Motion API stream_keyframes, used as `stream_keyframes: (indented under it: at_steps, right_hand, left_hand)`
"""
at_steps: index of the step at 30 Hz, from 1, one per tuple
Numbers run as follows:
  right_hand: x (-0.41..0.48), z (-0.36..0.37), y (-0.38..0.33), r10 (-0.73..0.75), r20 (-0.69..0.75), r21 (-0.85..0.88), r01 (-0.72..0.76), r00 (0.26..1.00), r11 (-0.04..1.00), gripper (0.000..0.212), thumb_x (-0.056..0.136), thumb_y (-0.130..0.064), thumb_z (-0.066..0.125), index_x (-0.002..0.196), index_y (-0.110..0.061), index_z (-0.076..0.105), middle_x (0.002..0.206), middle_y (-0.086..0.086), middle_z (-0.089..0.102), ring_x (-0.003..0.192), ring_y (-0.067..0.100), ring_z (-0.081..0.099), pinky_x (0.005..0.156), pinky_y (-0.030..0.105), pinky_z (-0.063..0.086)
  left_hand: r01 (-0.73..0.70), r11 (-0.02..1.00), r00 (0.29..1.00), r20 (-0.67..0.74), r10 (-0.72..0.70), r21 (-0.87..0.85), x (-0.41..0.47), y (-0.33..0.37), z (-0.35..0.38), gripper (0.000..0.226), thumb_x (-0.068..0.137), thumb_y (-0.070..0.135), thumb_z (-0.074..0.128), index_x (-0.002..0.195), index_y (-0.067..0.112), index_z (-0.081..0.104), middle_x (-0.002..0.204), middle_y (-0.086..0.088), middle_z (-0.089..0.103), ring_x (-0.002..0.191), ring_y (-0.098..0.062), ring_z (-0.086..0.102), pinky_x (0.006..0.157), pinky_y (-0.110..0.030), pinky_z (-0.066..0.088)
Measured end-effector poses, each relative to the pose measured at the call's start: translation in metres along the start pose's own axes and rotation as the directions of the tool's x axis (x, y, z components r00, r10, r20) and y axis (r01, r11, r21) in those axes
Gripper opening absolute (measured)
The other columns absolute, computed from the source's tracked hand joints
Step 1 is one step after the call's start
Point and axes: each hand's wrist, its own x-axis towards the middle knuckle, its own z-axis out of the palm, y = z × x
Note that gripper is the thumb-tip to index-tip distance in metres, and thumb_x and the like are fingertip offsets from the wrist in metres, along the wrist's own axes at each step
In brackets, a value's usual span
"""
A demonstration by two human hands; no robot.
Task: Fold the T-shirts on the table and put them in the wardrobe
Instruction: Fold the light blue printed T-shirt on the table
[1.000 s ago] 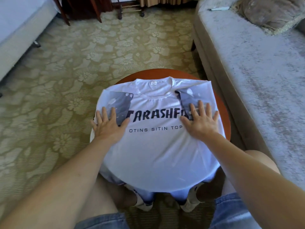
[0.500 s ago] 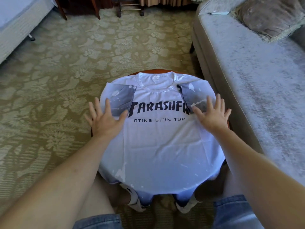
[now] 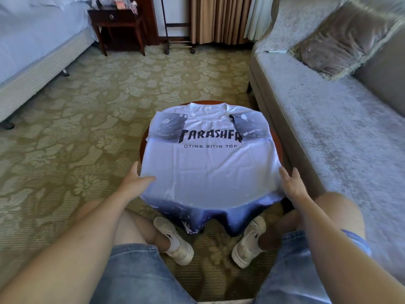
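Two hands hold a white T-shirt (image 3: pixel 208 172) at its sides. The left hand (image 3: pixel 135 182) pinches the left edge, thumb on top. The shirt lies face up on a round table (image 3: pixel 142 148), sleeves folded in and hem hanging over the near rim. The right hand (image 3: pixel 292 183) lays straight fingers against the right edge; I cannot tell whether it grips. A sofa (image 3: pixel 328 128) stands just beside the table.

I read on T-shirt (image 3: pixel 210 172) chest: large black "TARASHFA", both ends cut by folded-in sleeves; smaller line beneath, "OTINS SITIN TOP". Collar tag too small for me.
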Motion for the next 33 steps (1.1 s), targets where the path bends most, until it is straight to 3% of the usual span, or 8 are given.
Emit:
stream_keyframes:
  at_steps: [3, 5, 8, 13, 18, 22, 25, 33]
  right_hand:
    - [-0.009, -0.009, 0.002, -0.058, -0.013, -0.032, 0.058, 0.998, 0.998, 0.064, 0.097, -0.012, 0.043, 0.155, -0.009, 0.017, 0.150, 0.019, 0.038, 0.133, 0.035, 0.042, 0.108, 0.042, 0.036]
    - [-0.010, -0.013, 0.000, -0.130, -0.043, 0.023, 0.131, 0.991, 0.991, 0.058, 0.092, -0.002, 0.040, 0.149, -0.010, 0.032, 0.121, 0.019, 0.060, 0.101, 0.032, 0.058, 0.085, 0.038, 0.048]
    - [-0.003, -0.014, -0.018, -0.203, -0.108, 0.148, 0.218, 0.973, 0.965, 0.036, 0.089, 0.002, 0.040, 0.115, -0.014, 0.060, 0.084, 0.007, 0.059, 0.074, 0.027, 0.057, 0.065, 0.036, 0.050]
    - [0.031, -0.010, -0.069, -0.182, -0.137, 0.298, 0.216, 0.974, 0.930, 0.037, 0.087, 0.006, 0.041, 0.071, -0.019, 0.064, 0.070, 0.007, 0.057, 0.062, 0.020, 0.050, 0.056, 0.024, 0.044]
    - [0.077, -0.004, -0.117, -0.240, -0.131, 0.235, 0.265, 0.962, 0.935, 0.036, 0.086, 0.009, 0.044, 0.099, -0.013, 0.069, 0.090, 0.008, 0.061, 0.072, 0.019, 0.055, 0.054, 0.020, 0.046]
    - [0.107, 0.002, -0.107, -0.222, 0.031, 0.022, 0.221, 0.975, 0.975, 0.070, 0.084, -0.001, 0.057, 0.149, -0.014, 0.034, 0.124, 0.005, 0.054, 0.100, 0.025, 0.058, 0.074, 0.029, 0.051]
    - [0.106, 0.004, -0.069, -0.094, -0.044, -0.199, 0.083, 0.995, 0.976, 0.073, 0.081, -0.021, 0.060, 0.147, -0.010, 0.034, 0.143, 0.020, 0.045, 0.118, 0.032, 0.053, 0.099, 0.043, 0.044]
    - [0.078, -0.001, -0.033, 0.029, -0.090, -0.295, -0.054, 0.996, 0.954, 0.065, 0.084, -0.020, 0.068, 0.142, -0.003, 0.042, 0.131, 0.018, 0.057, 0.118, 0.037, 0.055, 0.095, 0.039, 0.045]
  left_hand:
    - [-0.023, 0.999, 0.999, 0.043, 0.021, 0.029, -0.009, 0.000, -0.017, 0.083, 0.081, 0.008, 0.064, 0.153, 0.026, 0.026, 0.143, -0.005, 0.045, 0.114, -0.025, 0.052, 0.082, -0.032, 0.043]
    - [-0.032, 0.999, 0.997, 0.065, 0.034, -0.033, -0.007, -0.001, -0.028, 0.070, 0.075, 0.005, 0.060, 0.140, 0.028, 0.047, 0.123, -0.006, 0.058, 0.099, -0.026, 0.058, 0.076, -0.035, 0.047]
    - [-0.002, 0.976, 0.992, 0.122, 0.029, -0.217, -0.003, 0.016, -0.037, 0.035, 0.083, -0.003, 0.057, 0.111, 0.015, 0.068, 0.093, -0.011, 0.062, 0.078, -0.024, 0.055, 0.068, -0.033, 0.046]
    - [-0.037, 0.901, 0.989, 0.116, 0.096, -0.432, 0.016, 0.073, -0.032, 0.022, 0.093, -0.008, 0.049, 0.098, 0.006, 0.066, 0.097, -0.012, 0.065, 0.082, -0.018, 0.060, 0.073, -0.030, 0.047]
    - [-0.082, 0.890, 0.993, 0.036, 0.110, -0.449, 0.064, 0.125, -0.016, 0.045, 0.095, -0.004, 0.048, 0.137, 0.008, 0.049, 0.105, -0.006, 0.062, 0.087, -0.018, 0.058, 0.068, -0.027, 0.044]
    - [-0.141, 0.986, 0.990, -0.040, 0.138, -0.084, 0.097, 0.117, 0.000, 0.077, 0.089, 0.001, 0.060, 0.155, 0.016, 0.022, 0.145, 0.002, 0.040, 0.118, -0.023, 0.051, 0.085, -0.032, 0.045]
    - [-0.110, 0.984, 0.985, -0.116, 0.127, 0.142, 0.103, 0.071, 0.010, 0.078, 0.086, 0.011, 0.066, 0.153, 0.014, 0.025, 0.152, -0.010, 0.038, 0.132, -0.033, 0.044, 0.095, -0.036, 0.041]
    - [0.024, 0.978, 0.996, -0.083, -0.007, 0.207, 0.079, 0.021, 0.002, 0.076, 0.074, 0.046, 0.077, 0.137, 0.015, 0.046, 0.132, -0.008, 0.057, 0.111, -0.034, 0.059, 0.086, -0.041, 0.050]
